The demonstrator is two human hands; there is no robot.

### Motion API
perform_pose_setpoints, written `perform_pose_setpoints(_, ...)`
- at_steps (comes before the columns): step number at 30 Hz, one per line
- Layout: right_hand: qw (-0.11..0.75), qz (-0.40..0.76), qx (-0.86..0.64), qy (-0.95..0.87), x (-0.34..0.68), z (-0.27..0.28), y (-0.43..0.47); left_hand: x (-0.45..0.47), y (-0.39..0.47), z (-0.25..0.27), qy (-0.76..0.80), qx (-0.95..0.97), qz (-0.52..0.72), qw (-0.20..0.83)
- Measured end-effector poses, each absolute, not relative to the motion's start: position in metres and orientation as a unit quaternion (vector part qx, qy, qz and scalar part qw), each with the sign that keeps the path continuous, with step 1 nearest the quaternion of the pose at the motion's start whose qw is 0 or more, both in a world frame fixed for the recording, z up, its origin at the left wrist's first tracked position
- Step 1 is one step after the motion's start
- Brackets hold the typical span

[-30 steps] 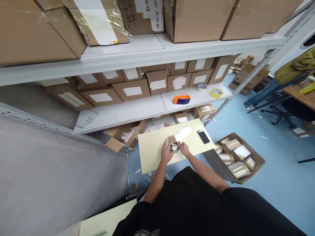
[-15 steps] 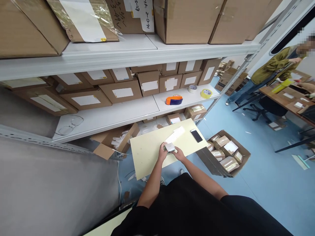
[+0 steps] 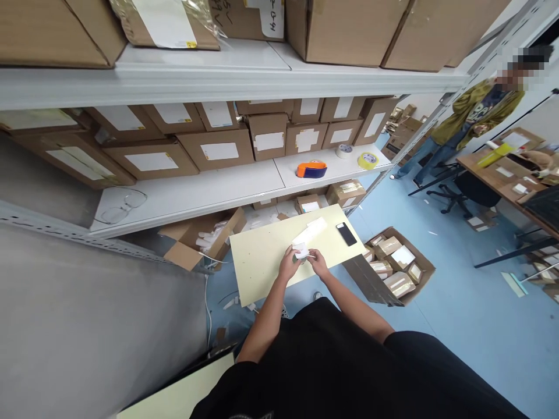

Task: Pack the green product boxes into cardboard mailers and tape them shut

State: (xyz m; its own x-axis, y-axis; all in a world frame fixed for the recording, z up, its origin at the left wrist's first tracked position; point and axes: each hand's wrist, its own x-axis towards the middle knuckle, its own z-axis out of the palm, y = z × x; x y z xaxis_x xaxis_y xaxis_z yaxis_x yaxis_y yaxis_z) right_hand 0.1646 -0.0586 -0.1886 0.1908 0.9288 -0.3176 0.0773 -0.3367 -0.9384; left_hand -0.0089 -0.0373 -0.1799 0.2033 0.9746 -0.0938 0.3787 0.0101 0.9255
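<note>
A small white block-like item (image 3: 301,251), too small to identify, is held over the pale yellow board (image 3: 257,265). My left hand (image 3: 289,263) grips its left side, fingers closed, with something greenish under the thumb. At its right side my right hand (image 3: 318,262) has its thumb and fingers pinched at the edge, seemingly on a thin white part. Just beyond the hands, white paper strips (image 3: 311,230) lie flat on the board. A black phone (image 3: 346,234) rests near the board's right end.
Right of the board stands an open carton of taped parcels (image 3: 399,265). Left is an open carton with white items (image 3: 213,235). The shelf holds an orange-and-blue tape dispenser (image 3: 311,169), tape rolls (image 3: 367,160), glasses (image 3: 124,203) and labelled boxes. A person (image 3: 474,113) stands by a desk.
My right fingers have shifted to pinch the white item's right edge, and the item has turned a little in my hands. The other person has turned and straightened up. The view has tilted slightly.
</note>
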Motion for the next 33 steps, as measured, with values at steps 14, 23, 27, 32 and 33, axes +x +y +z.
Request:
perform_pose_setpoints(14,0.353,0.523,-0.688,-0.358,0.148,-0.193,-0.057,-0.006,-0.047,-0.191,0.546,0.566,0.355,0.505)
perform_pose_setpoints(23,0.333,0.566,-0.641,-0.398,0.077,-0.192,-0.019,-0.064,-0.025,-0.198,0.628,0.454,0.39,0.496)
perform_pose_setpoints(27,0.314,0.598,-0.603,-0.424,0.005,-0.198,0.017,-0.125,0.002,-0.192,0.679,0.389,0.405,0.472)
perform_pose_setpoints(32,0.298,0.624,-0.562,-0.454,-0.073,-0.204,0.05,-0.194,0.028,-0.185,0.666,0.349,0.469,0.464)
perform_pose_setpoints(33,0.296,0.625,-0.559,-0.457,-0.081,-0.204,0.053,-0.201,0.031,-0.184,0.659,0.346,0.473,0.472)
